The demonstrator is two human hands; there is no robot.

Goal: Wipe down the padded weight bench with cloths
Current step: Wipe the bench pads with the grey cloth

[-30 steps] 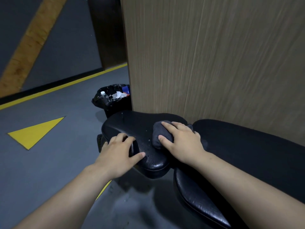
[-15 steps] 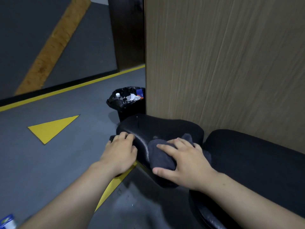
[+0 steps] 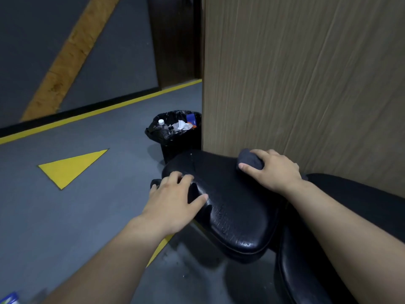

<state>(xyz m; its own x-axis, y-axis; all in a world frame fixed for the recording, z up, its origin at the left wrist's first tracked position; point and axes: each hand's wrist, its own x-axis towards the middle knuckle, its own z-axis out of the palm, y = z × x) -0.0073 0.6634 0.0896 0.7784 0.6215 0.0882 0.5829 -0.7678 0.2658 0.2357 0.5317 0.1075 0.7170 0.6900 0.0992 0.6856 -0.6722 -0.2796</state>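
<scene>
The black padded bench seat [image 3: 232, 207] fills the lower middle, its surface scuffed and shiny. A longer black back pad [image 3: 361, 207] continues to the right. My right hand [image 3: 271, 170] presses a bunched dark grey cloth [image 3: 249, 160] onto the seat's far edge, close to the wooden panel, with fingers curled over the cloth. My left hand [image 3: 173, 202] rests on the seat's near left edge, fingers spread and thumb lying on the padding; it holds no cloth.
A tall wood-grain panel [image 3: 306, 84] stands right behind the bench. A black lined rubbish bin [image 3: 175, 132] with litter sits on the grey floor at the panel's corner. A yellow triangle [image 3: 70, 167] and yellow lines mark the floor to the left.
My right hand has slid the cloth from the seat's near front edge to its far edge beside the panel. My left hand has stayed on the seat's left edge.
</scene>
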